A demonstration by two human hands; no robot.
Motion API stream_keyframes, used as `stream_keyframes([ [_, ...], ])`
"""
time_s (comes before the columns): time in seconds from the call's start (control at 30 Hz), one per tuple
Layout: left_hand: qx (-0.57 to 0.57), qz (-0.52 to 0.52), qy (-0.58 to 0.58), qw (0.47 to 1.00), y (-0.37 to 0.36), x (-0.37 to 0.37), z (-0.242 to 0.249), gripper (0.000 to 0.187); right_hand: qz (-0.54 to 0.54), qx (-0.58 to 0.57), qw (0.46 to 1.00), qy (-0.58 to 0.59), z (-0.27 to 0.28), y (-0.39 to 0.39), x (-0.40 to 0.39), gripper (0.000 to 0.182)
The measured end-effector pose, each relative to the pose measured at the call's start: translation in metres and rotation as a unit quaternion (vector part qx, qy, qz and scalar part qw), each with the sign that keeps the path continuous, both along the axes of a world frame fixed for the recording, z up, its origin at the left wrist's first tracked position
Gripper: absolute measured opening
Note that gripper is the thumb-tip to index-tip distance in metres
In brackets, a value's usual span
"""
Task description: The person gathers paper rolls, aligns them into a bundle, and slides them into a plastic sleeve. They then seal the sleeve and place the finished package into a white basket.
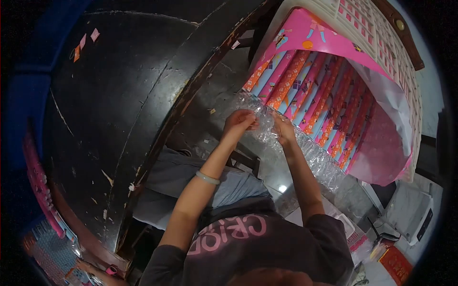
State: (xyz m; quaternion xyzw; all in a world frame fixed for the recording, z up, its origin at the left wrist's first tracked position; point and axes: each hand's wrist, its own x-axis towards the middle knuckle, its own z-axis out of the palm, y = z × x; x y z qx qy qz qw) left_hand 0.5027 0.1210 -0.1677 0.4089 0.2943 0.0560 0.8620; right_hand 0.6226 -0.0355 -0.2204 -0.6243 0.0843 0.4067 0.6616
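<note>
My left hand (241, 123), with a pale bangle on its wrist, has its fingers curled in a pinch at a strip of clear plastic film (267, 126). Close beside it, my right hand (285, 128) is bent round the same crinkled film, its fingertips partly hidden. The film runs along the lower ends of a row of flat printed packs (310, 90) in pink, orange and light blue. These packs stand packed side by side in a white plastic basket (360, 19), lined with a pink printed sheet (329, 38).
A worn black table (119, 66) fills the left side, with small pink and orange pieces (83, 42) on it. At the lower left, another person's hand (88, 267) is near a patterned stack (52, 252). A red item (396, 264) lies at the lower right.
</note>
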Motion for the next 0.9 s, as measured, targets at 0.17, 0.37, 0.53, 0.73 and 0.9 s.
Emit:
stream_keyframes([
  [0.17,0.385,0.130,0.001,0.914,0.026,0.009,-0.013,0.032,0.032,0.007,0.999,-0.012,-0.011,0.017,0.005,0.029],
  [0.37,0.494,0.044,0.047,0.867,0.038,0.021,-0.046,0.051,0.073,-0.007,0.997,-0.026,-0.006,0.011,0.007,0.030],
  [0.53,0.416,0.015,-0.017,0.909,0.032,0.025,-0.069,0.055,0.065,0.012,0.997,0.028,0.008,0.019,0.009,0.038],
  [0.73,0.362,-0.009,-0.006,0.932,0.033,0.021,-0.063,0.052,0.009,0.125,0.971,0.206,0.010,0.010,0.008,0.066],
  [0.9,0.368,0.019,0.011,0.929,0.037,0.021,-0.062,0.050,0.204,-0.067,0.969,0.124,0.052,-0.042,0.010,0.070],
])
